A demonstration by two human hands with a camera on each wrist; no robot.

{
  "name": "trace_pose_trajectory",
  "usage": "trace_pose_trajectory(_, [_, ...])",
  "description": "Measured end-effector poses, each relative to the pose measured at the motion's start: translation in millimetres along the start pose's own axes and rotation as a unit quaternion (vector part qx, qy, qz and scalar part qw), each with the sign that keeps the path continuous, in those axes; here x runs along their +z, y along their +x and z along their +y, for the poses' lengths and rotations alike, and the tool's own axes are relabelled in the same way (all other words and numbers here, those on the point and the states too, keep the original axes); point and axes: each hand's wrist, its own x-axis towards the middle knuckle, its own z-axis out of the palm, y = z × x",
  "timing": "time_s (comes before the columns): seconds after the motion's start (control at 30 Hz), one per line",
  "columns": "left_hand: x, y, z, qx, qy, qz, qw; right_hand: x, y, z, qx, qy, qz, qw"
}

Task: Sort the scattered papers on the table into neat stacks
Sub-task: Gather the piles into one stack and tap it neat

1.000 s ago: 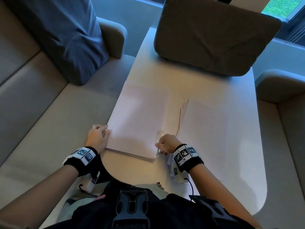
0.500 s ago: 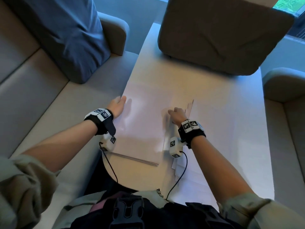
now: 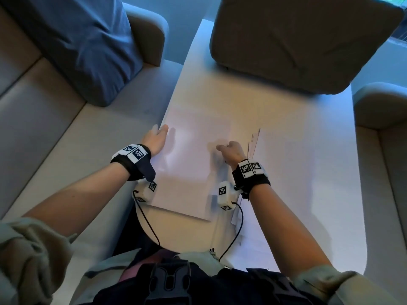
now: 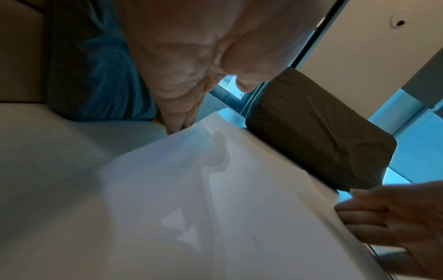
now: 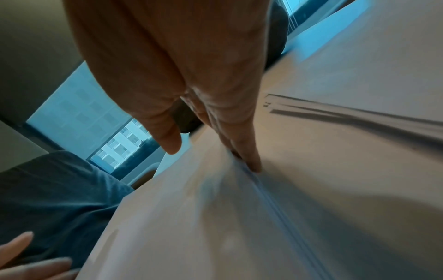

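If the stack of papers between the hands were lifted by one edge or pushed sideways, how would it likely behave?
The paper stack is thin loose sheets, so it would probably sag if lifted by one edge. Pushed, the sheets may slide and fan apart, like the fanned pile beside it. Left hand and right hand pressing opposite edges should keep it square.

The left hand's fingertips [image 4: 176, 127] drop behind the left edge of the paper stack [image 3: 187, 164], so their contact is hidden. The right wrist view is smeared along that stack's right edge, where the right hand's fingers [image 5: 249, 157] seem to press. The fanned loose sheets [image 3: 253, 142] cannot be counted. The brown cushion [image 3: 297, 40] is cut off at the top.
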Motion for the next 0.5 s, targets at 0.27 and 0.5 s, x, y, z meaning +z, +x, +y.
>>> trace_pose_trajectory(0.27, [1, -25, -41, -0.052, 0.107, 0.052, 0.992, 4, -47, 33, 0.035, -0.068, 0.012, 0.997])
trace_pose_trajectory(0.5, [13, -38, -44, -0.070, 0.093, 0.056, 0.992, 30, -46, 41, 0.058, -0.103, -0.003, 0.993])
